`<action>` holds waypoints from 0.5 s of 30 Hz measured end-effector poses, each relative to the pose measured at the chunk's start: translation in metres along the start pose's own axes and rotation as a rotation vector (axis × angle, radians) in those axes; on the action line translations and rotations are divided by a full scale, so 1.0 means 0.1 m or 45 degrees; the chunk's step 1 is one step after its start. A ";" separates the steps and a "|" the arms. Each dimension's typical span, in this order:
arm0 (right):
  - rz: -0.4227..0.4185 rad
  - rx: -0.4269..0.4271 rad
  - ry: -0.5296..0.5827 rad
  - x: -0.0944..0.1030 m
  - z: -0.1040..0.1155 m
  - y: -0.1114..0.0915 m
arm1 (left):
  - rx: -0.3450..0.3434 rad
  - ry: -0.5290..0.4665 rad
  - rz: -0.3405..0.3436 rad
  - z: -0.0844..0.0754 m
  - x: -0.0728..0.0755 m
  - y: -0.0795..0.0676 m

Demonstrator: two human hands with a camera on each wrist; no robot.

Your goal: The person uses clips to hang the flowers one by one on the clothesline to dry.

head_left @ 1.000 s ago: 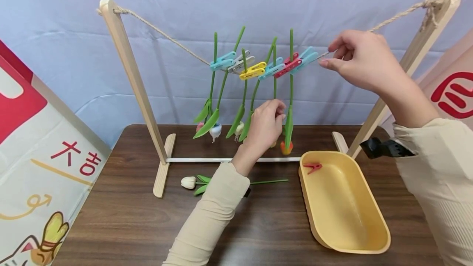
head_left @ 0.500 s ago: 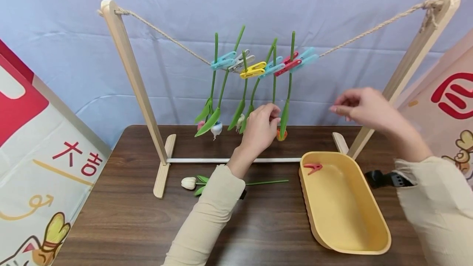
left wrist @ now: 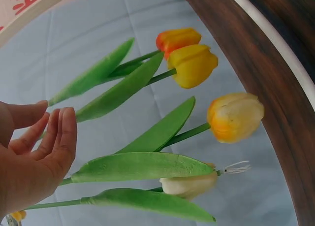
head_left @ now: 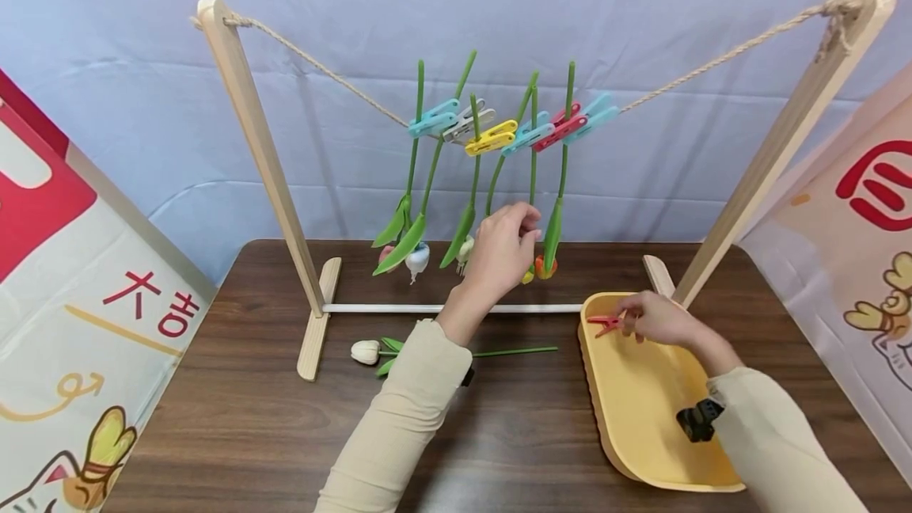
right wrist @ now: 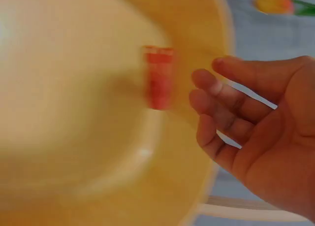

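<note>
Several artificial tulips hang head-down from a twine line, held by coloured clothespins such as the yellow clothespin (head_left: 492,137) and the red clothespin on the line (head_left: 559,129). My left hand (head_left: 502,248) is among the hanging stems, its fingers loosely bent beside green leaves (left wrist: 120,90); the yellow tulip (left wrist: 194,66) hangs beyond the fingertips. Over the yellow basin (head_left: 598,418) my right hand (head_left: 659,319) reaches down with parted, slightly bent fingers. Close to its fingertips, a loose red clothespin (right wrist: 160,78) lies in the basin, blurred in the right wrist view.
A wooden post (head_left: 256,149) stands on the left and another post (head_left: 784,133) on the right, joined low by a white rod (head_left: 385,309). A white tulip (head_left: 366,352) lies on the table (head_left: 235,418), partly hidden by the left forearm.
My right hand has left the twine and come down into the basin, beside the loose red clothespin. The left hand has shifted slightly; the hanging tulips have swayed.
</note>
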State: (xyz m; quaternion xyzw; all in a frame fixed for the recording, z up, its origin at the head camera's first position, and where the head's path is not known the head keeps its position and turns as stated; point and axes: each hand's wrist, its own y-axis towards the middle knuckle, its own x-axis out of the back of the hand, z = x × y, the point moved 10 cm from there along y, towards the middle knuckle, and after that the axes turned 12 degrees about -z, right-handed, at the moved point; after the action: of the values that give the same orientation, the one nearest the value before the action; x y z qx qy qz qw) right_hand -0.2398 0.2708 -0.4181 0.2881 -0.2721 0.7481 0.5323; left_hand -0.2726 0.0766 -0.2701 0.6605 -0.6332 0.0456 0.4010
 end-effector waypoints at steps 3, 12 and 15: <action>0.008 0.065 0.004 -0.18 -0.10 -0.02 | -0.003 -0.004 -0.001 0.01 -0.01 0.00; -0.072 0.110 -0.121 -0.35 -0.23 -0.02 | -0.023 0.000 -0.012 0.01 0.01 -0.01; -0.086 0.056 -0.135 -0.35 -0.27 -0.03 | -0.027 -0.001 -0.011 0.01 0.01 -0.01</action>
State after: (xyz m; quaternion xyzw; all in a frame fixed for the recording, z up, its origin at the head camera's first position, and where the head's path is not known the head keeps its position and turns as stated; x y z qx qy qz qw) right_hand -0.2312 0.2683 -0.4617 0.3480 -0.2734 0.7192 0.5357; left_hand -0.2718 0.0744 -0.2709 0.6590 -0.6310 0.0368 0.4078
